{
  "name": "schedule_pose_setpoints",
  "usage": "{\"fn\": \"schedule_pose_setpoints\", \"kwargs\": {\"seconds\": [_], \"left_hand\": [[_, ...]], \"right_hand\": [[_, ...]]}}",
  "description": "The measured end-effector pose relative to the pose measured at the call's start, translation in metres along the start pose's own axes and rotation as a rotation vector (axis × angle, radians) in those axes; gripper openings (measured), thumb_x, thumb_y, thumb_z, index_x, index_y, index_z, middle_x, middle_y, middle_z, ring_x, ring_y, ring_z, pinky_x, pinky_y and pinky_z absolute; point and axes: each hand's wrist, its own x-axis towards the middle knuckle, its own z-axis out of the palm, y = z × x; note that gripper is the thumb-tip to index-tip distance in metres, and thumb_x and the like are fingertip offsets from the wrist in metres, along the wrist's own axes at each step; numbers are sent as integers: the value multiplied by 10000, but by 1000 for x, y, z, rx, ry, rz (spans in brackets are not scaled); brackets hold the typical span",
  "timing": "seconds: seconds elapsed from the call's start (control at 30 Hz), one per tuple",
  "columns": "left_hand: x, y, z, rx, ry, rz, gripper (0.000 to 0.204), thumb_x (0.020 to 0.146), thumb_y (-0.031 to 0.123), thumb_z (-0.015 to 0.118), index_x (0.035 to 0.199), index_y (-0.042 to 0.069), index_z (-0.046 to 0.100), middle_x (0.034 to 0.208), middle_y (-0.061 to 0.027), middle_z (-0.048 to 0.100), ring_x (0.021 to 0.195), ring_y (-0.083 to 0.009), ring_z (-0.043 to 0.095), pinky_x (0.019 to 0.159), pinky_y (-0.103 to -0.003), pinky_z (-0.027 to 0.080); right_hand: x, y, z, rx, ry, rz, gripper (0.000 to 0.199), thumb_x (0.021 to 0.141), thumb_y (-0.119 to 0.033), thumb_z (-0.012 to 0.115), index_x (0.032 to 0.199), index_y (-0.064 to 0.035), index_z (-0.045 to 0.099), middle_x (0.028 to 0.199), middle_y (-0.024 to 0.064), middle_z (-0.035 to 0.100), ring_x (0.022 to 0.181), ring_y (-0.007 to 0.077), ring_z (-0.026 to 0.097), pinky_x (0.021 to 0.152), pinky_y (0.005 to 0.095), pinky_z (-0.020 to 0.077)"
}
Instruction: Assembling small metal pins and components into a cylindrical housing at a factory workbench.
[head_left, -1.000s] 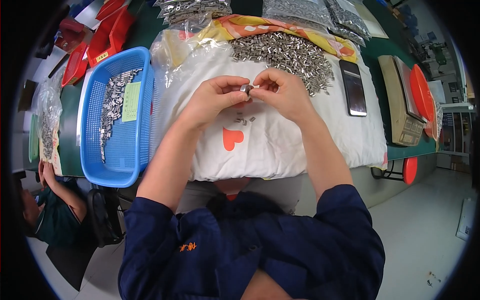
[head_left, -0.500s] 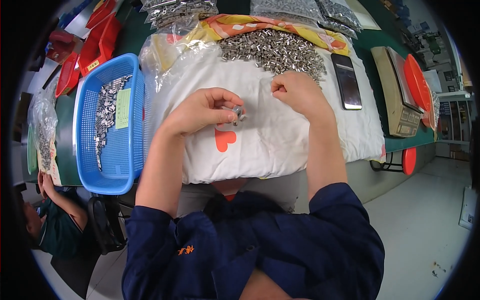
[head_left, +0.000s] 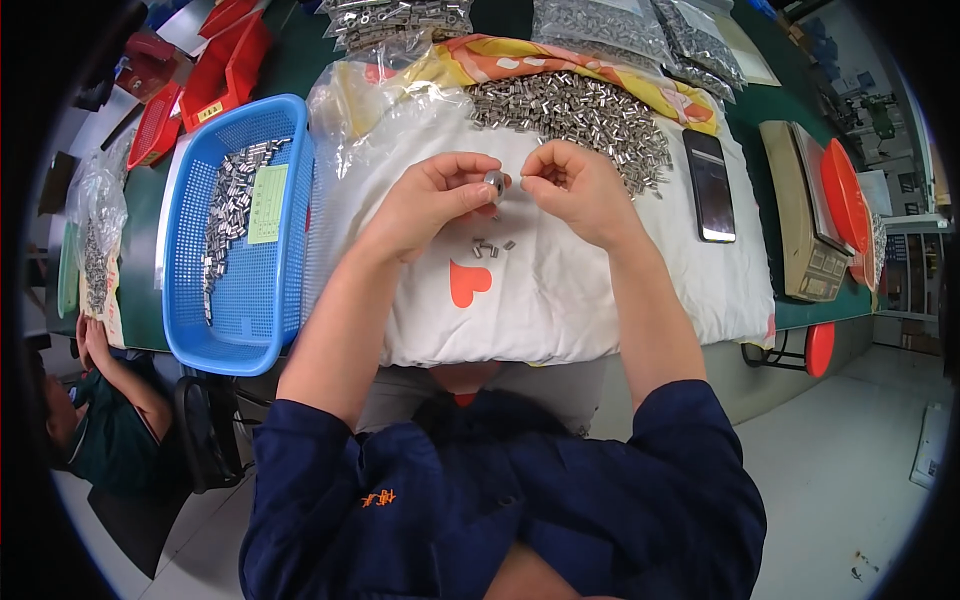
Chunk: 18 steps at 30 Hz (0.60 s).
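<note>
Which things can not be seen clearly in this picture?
- Small metal part in the left hand: head view, too small to tell its shape.
- Right hand: its own curled fingers hide whatever it pinches.
- Loose parts on the white cloth: too small to count.
- Bags at the top: cut off by the edge.

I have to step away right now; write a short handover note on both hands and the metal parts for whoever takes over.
Left hand: raised over the white cloth, pinching a small round silver metal piece in its fingers.
Right hand: close beside it, fingertips pinched together; whether they hold anything is too small to tell.
Parts: large heap of short silver metal sleeves at the cloth's far edge; a few loose sleeves on the cloth below the hands, above the red heart print.
Done, as it looks: a row of sleeves lies in the blue plastic basket on the left.
Left: the heap remains large.
</note>
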Motion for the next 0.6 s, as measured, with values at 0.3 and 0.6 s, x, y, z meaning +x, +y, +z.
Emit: {"fn": "schedule_pose_setpoints", "kwargs": {"seconds": [0.3,0.6], "left_hand": [[4,-3,-4,63,15,104,308,754,54,611,1042,2,516,872,-64,598,781,-125,584,658,-210,452],[6,-7,1,231,92,125,307,741,31,619,1027,-24,523,863,-77,602,776,-122,585,679,-216,467]], "right_hand": [[0,0,17,-69,81,-121,106,713,-86,603,800,-24,603,717,22,603,626,78,538,594,215,442],[-4,-3,22,-344,149,-229,104,706,-77,604,793,-20,603,713,53,608,615,111,571,556,236,452]]}}
